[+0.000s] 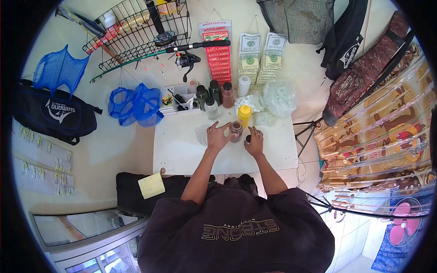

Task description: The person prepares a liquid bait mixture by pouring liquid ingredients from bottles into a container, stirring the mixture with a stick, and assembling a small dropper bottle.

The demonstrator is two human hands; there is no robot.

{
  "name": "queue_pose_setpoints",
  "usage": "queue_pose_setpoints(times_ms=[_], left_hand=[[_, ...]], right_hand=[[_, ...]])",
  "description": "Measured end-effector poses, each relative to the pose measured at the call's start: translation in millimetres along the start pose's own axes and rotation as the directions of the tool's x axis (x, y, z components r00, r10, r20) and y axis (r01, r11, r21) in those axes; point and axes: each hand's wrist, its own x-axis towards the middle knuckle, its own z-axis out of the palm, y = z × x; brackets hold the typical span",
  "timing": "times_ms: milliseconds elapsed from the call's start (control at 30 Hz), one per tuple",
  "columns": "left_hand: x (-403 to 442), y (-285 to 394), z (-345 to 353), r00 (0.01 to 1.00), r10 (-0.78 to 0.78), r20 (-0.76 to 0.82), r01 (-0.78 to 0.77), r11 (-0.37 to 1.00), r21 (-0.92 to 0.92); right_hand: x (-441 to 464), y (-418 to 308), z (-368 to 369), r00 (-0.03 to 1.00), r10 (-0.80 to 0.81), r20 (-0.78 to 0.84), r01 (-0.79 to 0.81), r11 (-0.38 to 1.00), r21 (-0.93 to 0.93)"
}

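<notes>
On the white table (182, 152) stands an uncapped bottle of brown contents (236, 132). My left hand (219, 136) is beside it, thumb and fingers spread around its left side, the fingertips at the glass. A small black cap (248, 139) is between the thumb and fingers of my right hand (255, 142), just right of that bottle. Right behind the open bottle is a yellow squeeze bottle (244, 114). A clear bottle with a black cap (211, 109) stands behind my left hand.
Farther back are dark capped bottles (215, 92), a brown-filled bottle (227, 95), a white bottle (244, 85), plastic bags (280, 98) and a white organizer box (182, 98). A fishing rod with a reel (186, 59) hangs above. A yellow paper (151, 185) lies left of me.
</notes>
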Motion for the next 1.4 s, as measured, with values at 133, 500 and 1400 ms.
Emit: queue_pose_setpoints(times_ms=[133,500,1400], left_hand=[[-3,-5,8,0.996,0.058,-0.070,-0.062,0.996,-0.061],[-29,-21,14,0.919,-0.239,-0.314,0.262,0.964,0.035],[-48,-48,28,0.937,-0.195,-0.289,0.123,0.960,-0.250]], right_hand=[[3,-20,-12,0.973,-0.071,-0.218,0.161,0.887,0.433],[17,-59,-13,0.991,-0.043,-0.123,0.114,0.749,0.653],[9,-67,-1,0.932,-0.002,-0.361,0.257,0.707,0.659]])
